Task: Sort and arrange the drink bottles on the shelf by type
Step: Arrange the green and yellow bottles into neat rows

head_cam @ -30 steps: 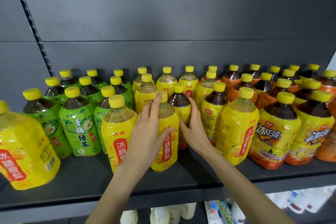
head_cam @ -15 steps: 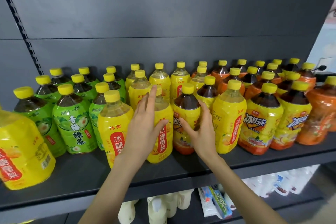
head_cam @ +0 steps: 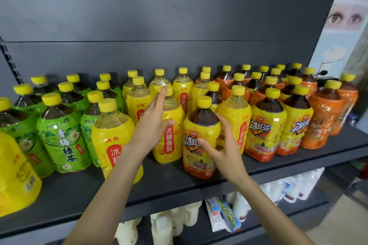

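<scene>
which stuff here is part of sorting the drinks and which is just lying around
Part of the job: iced tea bottle, gripped by the right hand; pear drink bottle, touched by the left hand; green tea bottles; orange-label bottles; shelf.
Just lying about: white bottles underneath; colourful boxes beside them; eye poster.

The right hand [head_cam: 223, 150] grips a dark iced tea bottle [head_cam: 199, 119] at the front of the shelf [head_cam: 175, 183]. The left hand [head_cam: 152, 127] rests, fingers straight, on the yellow pear drink bottle [head_cam: 171, 143] just beside it. Green tea bottles [head_cam: 61, 137] stand to the left.
</scene>
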Demonstrator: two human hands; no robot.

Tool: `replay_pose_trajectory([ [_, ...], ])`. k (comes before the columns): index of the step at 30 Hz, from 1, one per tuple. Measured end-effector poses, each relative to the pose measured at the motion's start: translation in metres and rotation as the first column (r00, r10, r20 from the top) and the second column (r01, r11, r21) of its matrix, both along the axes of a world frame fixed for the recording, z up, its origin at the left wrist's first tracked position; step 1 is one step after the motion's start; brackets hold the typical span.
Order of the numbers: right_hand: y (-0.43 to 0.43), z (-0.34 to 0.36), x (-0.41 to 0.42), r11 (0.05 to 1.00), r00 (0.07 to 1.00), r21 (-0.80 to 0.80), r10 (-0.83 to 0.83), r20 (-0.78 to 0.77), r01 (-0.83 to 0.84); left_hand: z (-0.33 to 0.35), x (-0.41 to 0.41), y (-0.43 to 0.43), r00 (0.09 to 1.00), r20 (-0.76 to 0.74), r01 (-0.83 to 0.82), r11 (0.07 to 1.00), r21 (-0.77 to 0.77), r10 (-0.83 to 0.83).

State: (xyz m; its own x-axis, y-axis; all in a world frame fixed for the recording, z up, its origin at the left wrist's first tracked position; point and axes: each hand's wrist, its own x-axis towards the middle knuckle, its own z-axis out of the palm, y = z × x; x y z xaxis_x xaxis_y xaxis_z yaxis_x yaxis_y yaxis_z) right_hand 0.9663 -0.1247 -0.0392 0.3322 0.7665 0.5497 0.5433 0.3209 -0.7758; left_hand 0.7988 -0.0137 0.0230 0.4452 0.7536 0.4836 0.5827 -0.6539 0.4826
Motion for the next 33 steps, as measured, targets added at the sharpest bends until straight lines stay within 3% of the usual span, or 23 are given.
replay_pose_trajectory([
  [4,-0.004,0.003,0.004,0.997,0.997,-0.022,0.075,-0.034,-0.076,-0.004,0.003,-0.004,0.995,-0.06,-0.076,0.993,0.093,0.082],
  [8,-0.003,0.002,0.004,0.996,0.998,-0.069,0.054,-0.016,-0.055,-0.014,0.005,-0.037,0.993,0.111,-0.046,0.986,0.16,0.028],
  [12,-0.003,0.003,0.005,0.995,0.998,-0.078,0.056,-0.027,-0.058,-0.026,0.003,-0.06,0.955,0.242,0.188,0.981,-0.055,-0.169],
  [17,-0.002,0.005,0.008,0.972,0.972,-0.059,0.225,-0.063,-0.228,-0.055,0.006,-0.063,0.878,0.403,0.402,0.854,-0.329,-0.258],
  [25,-0.01,0.019,-0.003,0.903,0.895,-0.072,0.404,-0.19,-0.423,-0.074,-0.008,-0.067,0.849,0.507,0.366,0.859,-0.359,-0.15],
  [33,-0.019,0.038,-0.039,0.784,0.783,-0.083,0.596,-0.179,-0.615,-0.056,-0.056,-0.106,0.763,0.646,0.265,0.921,-0.285,-0.02],
])
